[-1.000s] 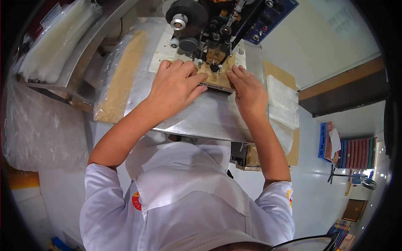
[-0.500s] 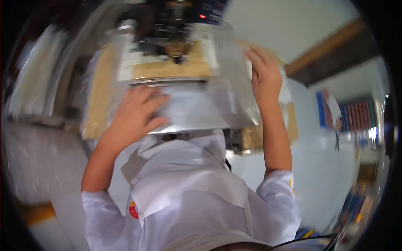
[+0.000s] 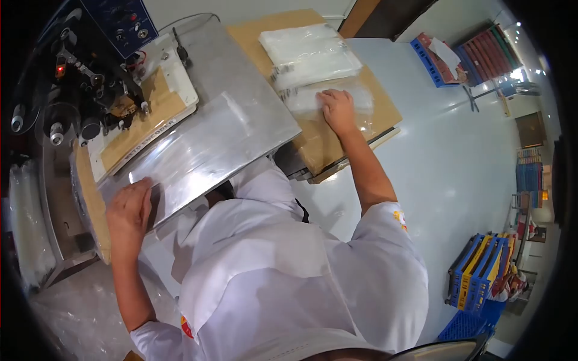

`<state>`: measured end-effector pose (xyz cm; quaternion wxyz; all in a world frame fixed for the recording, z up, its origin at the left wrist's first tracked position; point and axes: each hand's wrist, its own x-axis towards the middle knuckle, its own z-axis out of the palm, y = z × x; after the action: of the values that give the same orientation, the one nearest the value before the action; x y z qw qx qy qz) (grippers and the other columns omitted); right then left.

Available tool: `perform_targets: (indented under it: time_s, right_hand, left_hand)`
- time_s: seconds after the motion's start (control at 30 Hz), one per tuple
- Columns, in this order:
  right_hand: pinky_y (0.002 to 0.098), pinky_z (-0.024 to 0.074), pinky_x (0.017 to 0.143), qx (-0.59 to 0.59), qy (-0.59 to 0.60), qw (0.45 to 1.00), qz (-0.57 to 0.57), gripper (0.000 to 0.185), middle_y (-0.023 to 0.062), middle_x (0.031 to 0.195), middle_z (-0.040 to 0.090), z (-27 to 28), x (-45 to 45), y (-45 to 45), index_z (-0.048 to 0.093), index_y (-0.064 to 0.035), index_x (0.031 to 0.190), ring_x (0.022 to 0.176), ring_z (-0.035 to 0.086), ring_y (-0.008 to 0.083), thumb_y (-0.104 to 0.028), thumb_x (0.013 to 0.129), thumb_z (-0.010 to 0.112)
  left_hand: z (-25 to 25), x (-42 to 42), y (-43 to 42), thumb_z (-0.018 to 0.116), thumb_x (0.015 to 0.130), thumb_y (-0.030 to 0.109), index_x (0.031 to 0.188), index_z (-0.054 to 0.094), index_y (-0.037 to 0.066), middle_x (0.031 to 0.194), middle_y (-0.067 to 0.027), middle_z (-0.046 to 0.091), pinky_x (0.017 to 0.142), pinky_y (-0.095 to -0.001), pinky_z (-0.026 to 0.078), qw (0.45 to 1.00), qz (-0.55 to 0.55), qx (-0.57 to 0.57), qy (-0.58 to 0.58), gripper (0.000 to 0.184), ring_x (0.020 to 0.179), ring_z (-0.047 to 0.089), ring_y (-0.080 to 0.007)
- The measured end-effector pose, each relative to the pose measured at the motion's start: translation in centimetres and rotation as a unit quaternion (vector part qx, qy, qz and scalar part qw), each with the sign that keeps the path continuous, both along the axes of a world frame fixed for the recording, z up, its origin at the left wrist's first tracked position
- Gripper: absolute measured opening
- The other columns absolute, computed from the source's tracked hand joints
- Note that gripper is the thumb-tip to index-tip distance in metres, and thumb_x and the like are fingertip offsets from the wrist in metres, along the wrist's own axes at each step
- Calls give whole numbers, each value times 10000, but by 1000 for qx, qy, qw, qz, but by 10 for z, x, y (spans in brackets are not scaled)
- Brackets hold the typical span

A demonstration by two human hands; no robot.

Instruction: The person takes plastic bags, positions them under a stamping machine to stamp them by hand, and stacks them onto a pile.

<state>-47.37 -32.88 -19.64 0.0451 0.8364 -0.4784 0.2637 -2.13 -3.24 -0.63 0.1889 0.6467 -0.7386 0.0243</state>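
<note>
My left hand (image 3: 129,203) rests at the front left edge of the shiny metal table (image 3: 198,162), its fingers loosely bent and close together, with nothing visible in them. Over a small stack of clear plastic bags (image 3: 360,101), my right hand (image 3: 338,111) lies with bent fingers touching the top; the fingertips are partly hidden. Just beyond it sits a thicker stack of plastic bags (image 3: 310,54), on the same brown cardboard (image 3: 379,111). On the metal table stands a black coding machine (image 3: 99,90) above a white base labelled with "ENCODER".
A blue control panel (image 3: 123,27) with knobs is at the upper left. More plastic bags (image 3: 30,222) lie at the far left. Blue and yellow crates (image 3: 475,271) stand on the floor at right, with red crates (image 3: 487,57) farther back.
The head view has turned right, bringing the bag stacks fully into sight. My right hand has come down onto the smaller stack. My left hand is now at the table's left edge.
</note>
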Motion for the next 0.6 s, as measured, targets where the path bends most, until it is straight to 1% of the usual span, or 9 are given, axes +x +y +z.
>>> perform_targets:
  time_s: [0.1, 0.17, 0.23, 0.27, 0.33, 0.4, 0.47, 0.57, 0.6]
  right_hand:
    - [537, 350, 1116, -9, 2, 1000, 1, 356, 76, 1223, 679, 2, 4, -9, 717, -127, 1181, 1221, 576, 313, -102, 836, 636]
    - [528, 344, 1119, -80, -47, 996, -15, 368, 100, 1300, 645, 20, 15, -3, 703, -115, 1214, 1271, 540, 327, -114, 849, 653]
    - [514, 349, 1117, -135, -111, 985, -5, 404, 127, 1363, 611, 62, 35, 9, 684, -109, 1257, 1320, 498, 345, -122, 853, 679]
    - [504, 357, 1114, -154, -150, 977, 13, 434, 143, 1388, 594, 93, 47, 19, 672, -109, 1283, 1345, 474, 356, -123, 850, 697]
    - [478, 377, 1106, -20, -333, 938, 98, 450, 139, 1395, 591, 172, 87, 65, 664, -107, 1294, 1343, 484, 344, -133, 849, 720]
    - [435, 438, 1056, 22, -331, 905, 266, 468, 140, 1368, 605, 220, 118, 107, 662, -111, 1302, 1260, 550, 346, -160, 845, 748]
    - [416, 482, 971, -11, -220, 918, 331, 357, 116, 1207, 675, 247, 159, 147, 696, -96, 1185, 1101, 627, 310, -157, 840, 765]
    - [388, 537, 816, 47, -84, 905, 415, 189, 77, 979, 730, 244, 195, 165, 719, -79, 1020, 893, 686, 272, -133, 846, 770]
    - [383, 534, 769, 56, -136, 897, 416, 144, 65, 923, 721, 248, 199, 169, 715, -79, 984, 846, 683, 263, -120, 854, 762]
  left_hand:
    - [10, -6, -2, 751, 833, 32, 1025, 719, 25, 1028, -109, 722, 846, -415, 533, 999, -11, 29, 37, 194, 933, 677, -316]
    - [18, -9, -7, 756, 816, 37, 999, 725, 37, 1009, -101, 720, 832, -408, 527, 997, -35, 40, 57, 186, 925, 672, -311]
    - [23, -8, -9, 757, 799, 50, 972, 731, 53, 997, -90, 719, 810, -399, 520, 995, -60, 46, 67, 174, 912, 666, -303]
    - [25, -8, -9, 756, 792, 57, 966, 730, 57, 990, -86, 716, 794, -398, 513, 997, -56, 27, 36, 176, 903, 660, -296]
    - [30, -9, -8, 753, 776, 72, 954, 729, 64, 975, -77, 712, 763, -396, 500, 998, -49, -9, -30, 179, 885, 649, -284]
    - [57, -22, -12, 757, 776, 85, 980, 718, 58, 902, -71, 688, 731, -400, 489, 993, -70, -43, -84, 209, 842, 643, -282]
    - [82, -44, -12, 778, 779, 74, 1015, 711, 30, 880, -81, 683, 733, -396, 491, 989, -94, -54, -101, 250, 814, 650, -292]
    - [96, -61, -5, 783, 789, 66, 1068, 714, 27, 874, -79, 693, 720, -360, 492, 989, -97, -105, -25, 290, 792, 656, -259]
    - [96, -56, -1, 788, 790, 64, 1067, 723, 36, 879, -72, 699, 714, -345, 490, 986, -74, -105, 106, 286, 791, 657, -241]
